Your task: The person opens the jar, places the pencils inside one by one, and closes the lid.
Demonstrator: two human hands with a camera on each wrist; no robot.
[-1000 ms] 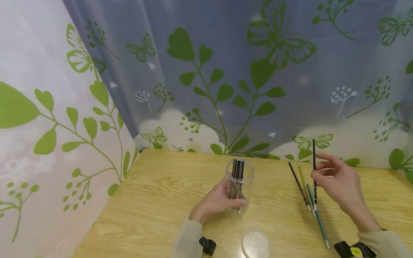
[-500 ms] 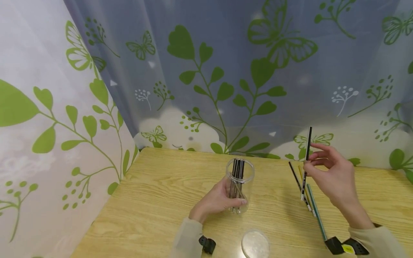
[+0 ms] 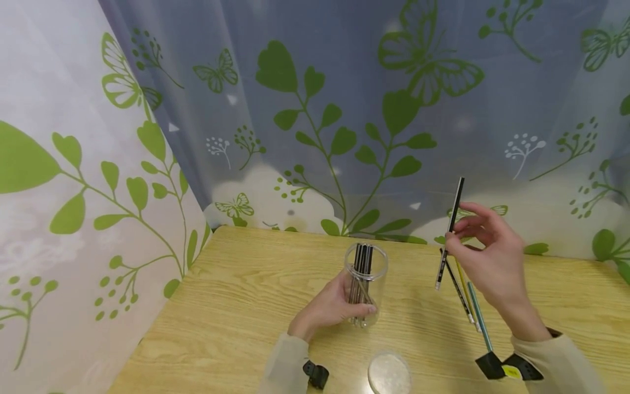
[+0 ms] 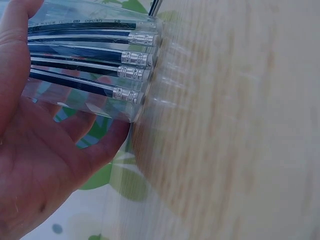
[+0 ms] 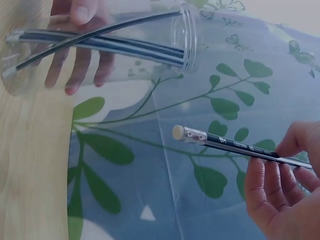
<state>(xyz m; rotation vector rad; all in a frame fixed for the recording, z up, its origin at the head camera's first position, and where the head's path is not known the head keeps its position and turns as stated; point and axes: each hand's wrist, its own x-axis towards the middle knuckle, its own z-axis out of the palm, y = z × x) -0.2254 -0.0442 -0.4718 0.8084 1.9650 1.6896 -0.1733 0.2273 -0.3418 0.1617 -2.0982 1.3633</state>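
the lower end of the green pencil is hidden behind the right wrist device, and the clear disc is cut off below in the head view. the left hand has its grip curled round the jar, in which dark pencils stand and lean, their number hard to tell; the right hand pinches in its grip a black pencil, tilted, above the tabletop, right of the jar.

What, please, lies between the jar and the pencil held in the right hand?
Nothing lies between the jar and the held pencil; the head view shows only bare tabletop there.
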